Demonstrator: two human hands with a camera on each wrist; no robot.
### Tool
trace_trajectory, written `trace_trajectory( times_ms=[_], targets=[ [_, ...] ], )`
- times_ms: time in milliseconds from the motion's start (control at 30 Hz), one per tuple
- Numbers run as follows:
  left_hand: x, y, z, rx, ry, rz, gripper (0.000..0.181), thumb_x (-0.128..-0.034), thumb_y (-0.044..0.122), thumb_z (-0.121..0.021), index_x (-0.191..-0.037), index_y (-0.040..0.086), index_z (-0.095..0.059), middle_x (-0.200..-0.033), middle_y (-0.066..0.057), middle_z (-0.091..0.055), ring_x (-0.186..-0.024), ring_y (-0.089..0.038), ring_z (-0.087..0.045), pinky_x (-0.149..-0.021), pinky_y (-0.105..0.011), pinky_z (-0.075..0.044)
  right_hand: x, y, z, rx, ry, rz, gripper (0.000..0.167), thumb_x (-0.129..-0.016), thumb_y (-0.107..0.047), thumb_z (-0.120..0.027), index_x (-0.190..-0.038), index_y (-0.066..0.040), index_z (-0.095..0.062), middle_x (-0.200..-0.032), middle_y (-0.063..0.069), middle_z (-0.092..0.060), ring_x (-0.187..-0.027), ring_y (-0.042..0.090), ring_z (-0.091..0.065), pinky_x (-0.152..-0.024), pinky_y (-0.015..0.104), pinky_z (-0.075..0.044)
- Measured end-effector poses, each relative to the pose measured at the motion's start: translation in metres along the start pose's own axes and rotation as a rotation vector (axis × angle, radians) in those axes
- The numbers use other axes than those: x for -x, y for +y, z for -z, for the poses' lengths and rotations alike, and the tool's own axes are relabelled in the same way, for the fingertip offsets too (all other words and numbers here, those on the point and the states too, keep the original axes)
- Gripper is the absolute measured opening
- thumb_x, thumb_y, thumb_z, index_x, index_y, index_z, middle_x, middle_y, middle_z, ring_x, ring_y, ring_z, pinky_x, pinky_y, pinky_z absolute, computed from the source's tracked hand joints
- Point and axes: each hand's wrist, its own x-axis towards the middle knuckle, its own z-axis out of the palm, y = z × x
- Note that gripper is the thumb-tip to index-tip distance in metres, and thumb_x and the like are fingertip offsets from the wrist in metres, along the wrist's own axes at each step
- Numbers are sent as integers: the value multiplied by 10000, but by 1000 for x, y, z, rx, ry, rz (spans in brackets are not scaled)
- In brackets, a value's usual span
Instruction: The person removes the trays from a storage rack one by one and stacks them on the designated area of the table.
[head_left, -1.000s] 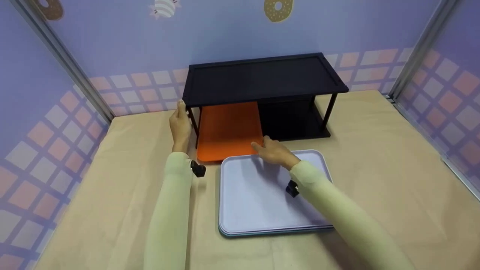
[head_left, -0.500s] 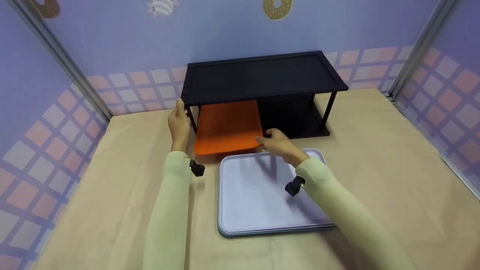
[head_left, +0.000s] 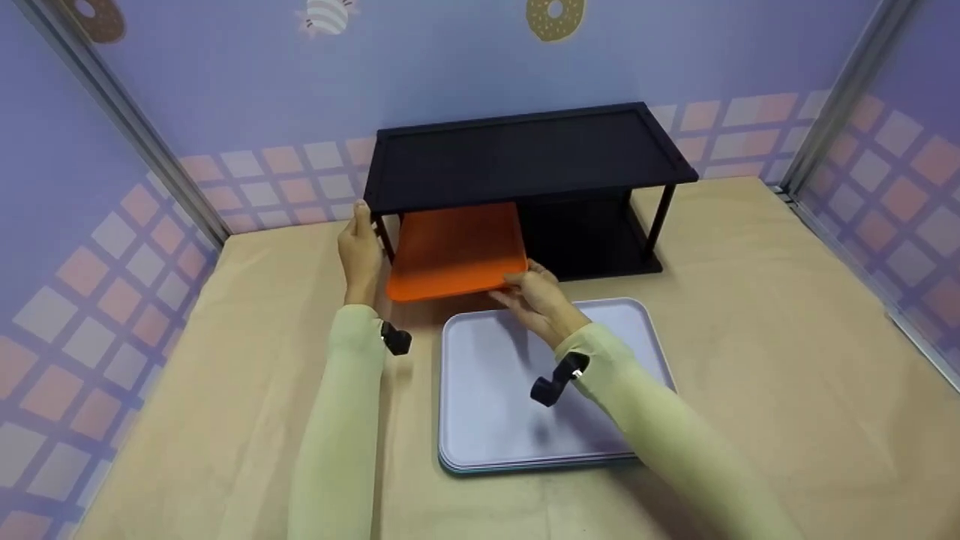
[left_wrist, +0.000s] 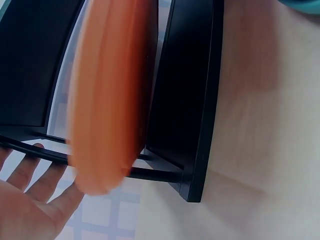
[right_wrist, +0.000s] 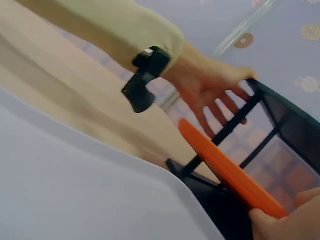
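Note:
A black two-tier rack (head_left: 525,161) stands against the back wall. My left hand (head_left: 358,251) holds its front left corner, thumb on the top shelf's edge and fingers around the post (right_wrist: 234,125). An orange tray (head_left: 457,247) sticks out from the left half of the lower level, its front edge raised. With the thumb above and fingers below, my right hand (head_left: 541,300) pinches this tray's front right corner. The left wrist view shows the tray's blurred edge (left_wrist: 102,120) between the two shelves. Whether it is one tray or several stacked is unclear.
A stack of trays lies in front of the rack, with a pale lilac tray (head_left: 517,397) on top and a teal edge (head_left: 540,468) at the bottom. Beige cloth (head_left: 772,337) covers the table. Patterned panels (head_left: 480,60) enclose the back and sides.
The orange tray's front edge has risen off its lower position. My right hand has shifted its hold, with fingers now under the corner. The left hand stays at the rack's corner.

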Motion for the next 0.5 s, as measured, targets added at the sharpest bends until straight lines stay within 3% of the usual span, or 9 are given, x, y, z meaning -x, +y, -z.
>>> trace_trajectory(
  times_ms=[100, 267, 333, 500],
  targets=[
    [0, 1, -1, 8, 7, -16, 556, -1116, 425, -376, -1452, 19, -553, -1489, -186, -538, -1326, -360, -560, -1087, -478, -462, 0, 8, -5, -22, 16, 25, 648, -975, 188, -398, -1564, -49, -271, -1544, 225, -374, -1442, 376, -389, -1208, 529, -278],
    [-1, 1, -2, -3, 16, -21, 560, -1114, 431, -373, -1423, 17, -590, -1437, -196, -584, -1273, -351, -593, -1040, -474, -493, -2, 19, -13, -48, 42, 82, 521, -970, 180, -458, -1465, 49, -358, -1300, 169, -488, -1238, 281, -502, -1187, 423, -351],
    [-1, 1, -2, -15, 18, -15, 568, -1113, 442, -367, -1417, 22, -598, -1422, -193, -597, -1252, -323, -602, -1011, -438, -506, -3, 24, -15, -54, 41, 103, 491, -982, 159, -478, -1446, 35, -376, -1240, 138, -496, -1177, 252, -510, -1172, 409, -376],
    [1, -1, -5, -13, 25, 3, 574, -1110, 450, -368, -1376, 18, -636, -1298, -239, -647, -1091, -301, -626, -838, -347, -512, 0, 33, -17, -102, 18, 133, 479, -1055, 62, -437, -1511, -55, -352, -1409, 196, -490, -1346, 326, -492, -1162, 489, -379]
  ],
)
